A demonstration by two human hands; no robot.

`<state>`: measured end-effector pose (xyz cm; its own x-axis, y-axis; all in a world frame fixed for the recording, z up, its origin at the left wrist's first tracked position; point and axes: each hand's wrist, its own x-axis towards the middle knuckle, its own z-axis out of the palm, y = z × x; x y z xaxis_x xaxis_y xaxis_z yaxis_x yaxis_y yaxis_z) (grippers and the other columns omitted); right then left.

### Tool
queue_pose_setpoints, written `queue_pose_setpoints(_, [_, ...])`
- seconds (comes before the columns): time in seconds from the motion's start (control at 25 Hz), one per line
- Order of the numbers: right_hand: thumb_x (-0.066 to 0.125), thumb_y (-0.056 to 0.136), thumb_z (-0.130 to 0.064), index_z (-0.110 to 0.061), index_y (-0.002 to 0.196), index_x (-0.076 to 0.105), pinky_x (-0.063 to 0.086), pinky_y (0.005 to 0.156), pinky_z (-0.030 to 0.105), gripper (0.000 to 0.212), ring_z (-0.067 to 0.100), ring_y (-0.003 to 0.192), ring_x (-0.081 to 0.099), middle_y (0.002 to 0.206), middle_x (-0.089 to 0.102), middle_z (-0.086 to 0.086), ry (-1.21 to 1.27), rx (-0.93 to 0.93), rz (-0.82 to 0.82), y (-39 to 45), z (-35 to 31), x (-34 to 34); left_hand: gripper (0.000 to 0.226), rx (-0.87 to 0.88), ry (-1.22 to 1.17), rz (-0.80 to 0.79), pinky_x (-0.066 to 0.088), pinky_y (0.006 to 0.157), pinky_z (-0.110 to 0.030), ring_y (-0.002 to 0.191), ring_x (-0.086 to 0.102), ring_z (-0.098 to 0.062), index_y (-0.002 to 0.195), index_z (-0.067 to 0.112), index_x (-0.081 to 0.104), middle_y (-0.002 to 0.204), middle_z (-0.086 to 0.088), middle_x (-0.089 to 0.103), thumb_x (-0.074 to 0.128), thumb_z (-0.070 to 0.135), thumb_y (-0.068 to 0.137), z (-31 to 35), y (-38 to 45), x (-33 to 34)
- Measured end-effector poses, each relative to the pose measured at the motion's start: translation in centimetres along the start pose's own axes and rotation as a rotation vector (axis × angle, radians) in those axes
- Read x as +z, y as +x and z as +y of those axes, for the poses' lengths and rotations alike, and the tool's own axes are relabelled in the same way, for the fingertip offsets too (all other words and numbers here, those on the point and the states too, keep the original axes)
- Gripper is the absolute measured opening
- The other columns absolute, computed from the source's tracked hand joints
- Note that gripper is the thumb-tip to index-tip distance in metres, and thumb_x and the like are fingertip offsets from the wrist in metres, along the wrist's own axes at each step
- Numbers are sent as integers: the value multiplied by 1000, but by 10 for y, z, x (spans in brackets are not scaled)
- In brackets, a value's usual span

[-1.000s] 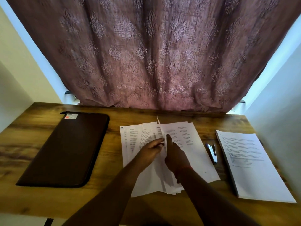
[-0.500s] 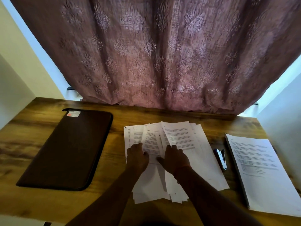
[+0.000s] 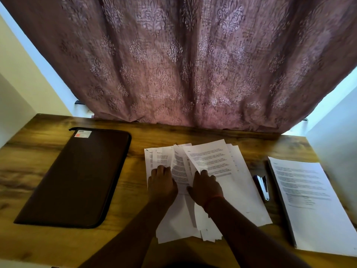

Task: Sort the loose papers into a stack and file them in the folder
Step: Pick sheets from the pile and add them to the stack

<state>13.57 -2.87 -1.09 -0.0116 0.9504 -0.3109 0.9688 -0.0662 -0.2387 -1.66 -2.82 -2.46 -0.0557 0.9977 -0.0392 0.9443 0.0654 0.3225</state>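
Observation:
Several loose printed papers lie fanned out and overlapping at the middle of the wooden desk. My left hand presses on the left sheets with its fingertips. My right hand rests with spread fingers on the right sheets, at the edge of the tilted top page. Between the two hands one sheet bows upward. A closed dark brown zip folder lies flat to the left, apart from the papers.
A thick, neat stack of printed pages sits at the desk's right edge. A small stapler lies between it and the loose papers. A patterned mauve curtain hangs behind the desk; pale walls close in on both sides.
My hands were close together on the middle sheets; the left has moved left and both now press the fan. The top page has swung to the right and one sheet has bowed up.

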Motion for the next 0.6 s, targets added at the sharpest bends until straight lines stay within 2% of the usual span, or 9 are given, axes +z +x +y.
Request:
queue_pose_setpoints(0.16, [60, 89, -47, -18, 144, 35, 53, 93, 45, 67, 36, 120, 50, 133, 45, 9, -6, 6, 11, 2, 0, 2, 49, 64, 92, -6, 31, 115, -45, 137, 34, -28, 144, 19, 40, 150, -4, 38, 44, 37, 99, 2, -1, -2])
queue_pose_setpoints(0.32, [60, 89, -47, -18, 144, 36, 53, 93, 46, 66, 37, 120, 50, 134, 45, 9, -11, 9, 3, 2, 1, 2, 53, 83, 155, -18, 28, 116, -47, 141, 29, -30, 148, 16, 31, 154, -7, 31, 42, 34, 100, 1, -7, 1])
queue_pose_setpoints(0.6, [59, 90, -46, -17, 140, 40, 52, 92, 46, 60, 35, 118, 51, 131, 47, 9, -29, -13, 4, -4, 1, -2, 54, 71, 183, -38, 30, 114, -49, 140, 33, -33, 147, 13, 35, 153, -10, 35, 44, 36, 99, -6, -7, 9])
